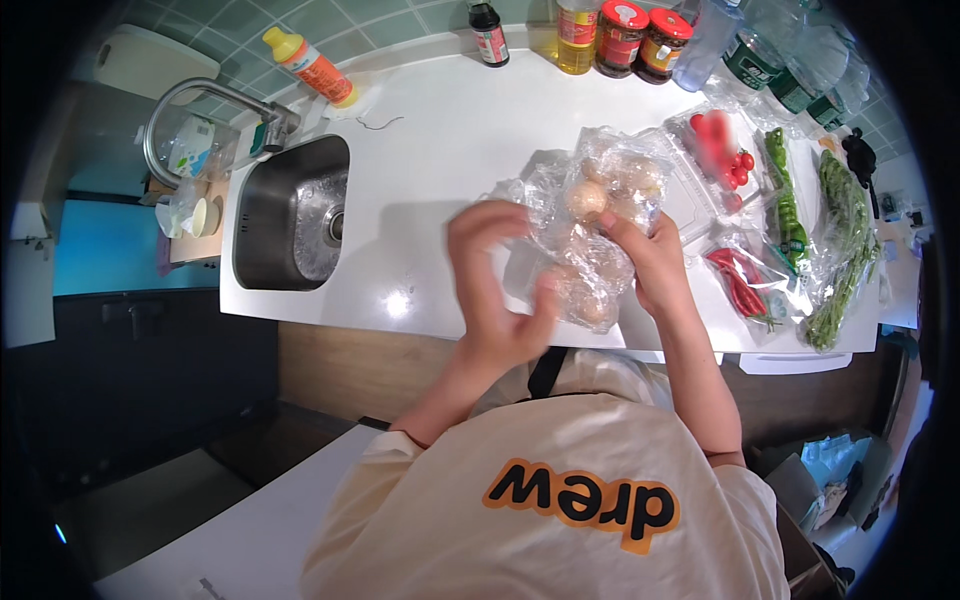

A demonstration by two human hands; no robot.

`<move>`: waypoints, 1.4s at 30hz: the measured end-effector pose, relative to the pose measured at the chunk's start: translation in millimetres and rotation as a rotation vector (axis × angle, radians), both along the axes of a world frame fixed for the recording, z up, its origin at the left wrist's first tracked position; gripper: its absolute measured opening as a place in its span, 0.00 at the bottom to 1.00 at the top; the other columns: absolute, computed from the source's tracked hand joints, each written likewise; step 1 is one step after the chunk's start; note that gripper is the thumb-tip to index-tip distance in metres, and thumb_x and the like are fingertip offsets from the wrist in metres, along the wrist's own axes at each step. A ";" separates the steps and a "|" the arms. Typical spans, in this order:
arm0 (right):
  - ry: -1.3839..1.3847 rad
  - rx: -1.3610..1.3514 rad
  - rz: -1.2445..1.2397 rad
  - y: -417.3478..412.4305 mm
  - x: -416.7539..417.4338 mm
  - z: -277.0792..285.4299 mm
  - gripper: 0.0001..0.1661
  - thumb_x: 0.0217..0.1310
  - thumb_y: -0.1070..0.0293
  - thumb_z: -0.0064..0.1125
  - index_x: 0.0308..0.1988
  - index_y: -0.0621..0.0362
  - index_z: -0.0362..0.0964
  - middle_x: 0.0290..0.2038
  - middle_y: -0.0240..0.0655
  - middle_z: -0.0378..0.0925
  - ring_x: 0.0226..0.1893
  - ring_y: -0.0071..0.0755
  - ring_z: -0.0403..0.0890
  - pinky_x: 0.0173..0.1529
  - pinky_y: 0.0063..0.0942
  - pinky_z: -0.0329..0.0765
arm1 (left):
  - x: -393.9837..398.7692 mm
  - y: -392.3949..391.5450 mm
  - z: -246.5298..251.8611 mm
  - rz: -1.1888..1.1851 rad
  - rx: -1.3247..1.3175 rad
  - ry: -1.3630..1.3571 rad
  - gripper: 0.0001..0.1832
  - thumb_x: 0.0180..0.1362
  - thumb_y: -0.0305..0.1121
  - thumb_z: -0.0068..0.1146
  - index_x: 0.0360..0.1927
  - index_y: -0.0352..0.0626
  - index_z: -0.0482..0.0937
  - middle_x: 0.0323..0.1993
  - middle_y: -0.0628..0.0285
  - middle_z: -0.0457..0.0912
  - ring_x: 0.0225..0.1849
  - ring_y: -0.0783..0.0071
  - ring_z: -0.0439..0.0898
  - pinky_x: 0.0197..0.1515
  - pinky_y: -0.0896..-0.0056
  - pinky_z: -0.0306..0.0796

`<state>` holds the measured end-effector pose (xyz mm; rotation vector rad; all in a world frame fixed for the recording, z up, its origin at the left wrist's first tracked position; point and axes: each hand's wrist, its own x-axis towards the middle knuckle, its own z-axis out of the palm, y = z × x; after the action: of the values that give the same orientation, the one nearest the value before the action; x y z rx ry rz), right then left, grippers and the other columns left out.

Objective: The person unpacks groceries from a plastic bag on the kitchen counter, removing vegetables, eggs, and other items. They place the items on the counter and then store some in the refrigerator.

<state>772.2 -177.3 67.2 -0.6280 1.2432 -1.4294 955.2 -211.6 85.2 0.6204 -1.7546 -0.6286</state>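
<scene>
A clear plastic bag [600, 247] with several round, pale brown items, too covered to name surely, is held above the white counter [420, 172]. My right hand [649, 251] grips its right side, the thumb resting on top. My left hand [499, 277], blurred, is at the bag's left side with fingers curled and thumb apart; whether it pinches the film is unclear. Right of the bag lie an open clear plastic tray [686, 180], red cherry tomatoes [739, 171], bagged red chili peppers [739, 283], a pack of long green peppers [784, 195] and bagged leafy green stalks [836, 232].
A steel sink [289, 217] with a faucet [281, 124] is at the left, a yellow-capped orange bottle [311, 67] behind it. Along the tiled wall stand a dark sauce bottle [489, 36], an oil bottle [576, 37], red-lidded jars [621, 41] and several large plastic bottles [754, 60].
</scene>
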 end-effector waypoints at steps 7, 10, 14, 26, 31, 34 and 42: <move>0.057 -0.040 -0.079 -4.3 -1.6 1.2 0.17 0.56 0.68 0.65 0.43 0.69 0.75 0.34 0.36 0.81 0.33 0.22 0.81 0.36 0.20 0.77 | -30.7 5.6 12.3 -0.056 -0.145 -0.607 0.19 0.46 0.36 0.70 0.39 0.44 0.76 0.28 0.67 0.77 0.33 0.71 0.76 0.41 0.65 0.63; -0.044 -0.036 -0.124 -5.3 -9.9 5.2 0.17 0.57 0.69 0.64 0.43 0.69 0.75 0.35 0.36 0.81 0.33 0.22 0.81 0.35 0.20 0.77 | -23.4 10.5 11.1 -0.211 -0.164 -0.634 0.10 0.48 0.33 0.67 0.30 0.45 0.77 0.21 0.69 0.76 0.28 0.72 0.77 0.39 0.67 0.63; -0.113 -0.036 -0.178 -5.1 -22.3 5.6 0.18 0.60 0.68 0.62 0.47 0.68 0.72 0.38 0.36 0.80 0.34 0.24 0.81 0.36 0.23 0.78 | 0.8 12.5 29.4 -0.515 -0.074 -0.606 0.07 0.48 0.32 0.66 0.24 0.47 0.77 0.21 0.68 0.78 0.27 0.70 0.77 0.39 0.68 0.63; -0.189 0.033 -0.083 7.1 -44.8 7.9 0.13 0.59 0.64 0.56 0.37 0.63 0.72 0.29 0.28 0.74 0.28 0.19 0.76 0.31 0.21 0.75 | 86.0 -87.3 12.2 0.386 -0.224 -0.824 0.16 0.47 0.36 0.69 0.14 0.47 0.72 0.13 0.69 0.73 0.19 0.69 0.71 0.34 0.68 0.57; -0.381 -0.012 -0.134 5.1 -42.3 -1.0 0.17 0.60 0.58 0.55 0.37 0.63 0.70 0.27 0.29 0.71 0.24 0.20 0.73 0.27 0.22 0.74 | 81.7 -101.2 -1.0 0.198 0.213 -0.680 0.10 0.48 0.34 0.69 0.27 0.44 0.77 0.30 0.66 0.77 0.32 0.72 0.75 0.41 0.68 0.64; -0.432 0.035 -0.180 7.4 -32.4 6.5 0.18 0.59 0.57 0.55 0.39 0.63 0.69 0.28 0.31 0.71 0.25 0.21 0.74 0.28 0.24 0.75 | 70.6 -90.7 -29.5 0.331 0.450 -0.335 0.20 0.49 0.31 0.68 0.45 0.43 0.74 0.46 0.61 0.72 0.45 0.71 0.72 0.47 0.69 0.67; -0.272 -0.123 -0.119 12.3 -15.6 5.1 0.23 0.60 0.64 0.54 0.50 0.69 0.67 0.42 0.42 0.77 0.38 0.31 0.81 0.42 0.30 0.81 | 16.8 4.4 -25.4 -0.630 1.582 0.150 0.31 0.68 0.56 0.41 0.62 0.40 0.64 0.56 0.58 0.71 0.57 0.68 0.71 0.58 0.61 0.69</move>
<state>756.6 -165.0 72.3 -0.4295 0.9972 -1.6396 972.0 -207.2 59.8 0.9624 -0.9678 -2.4770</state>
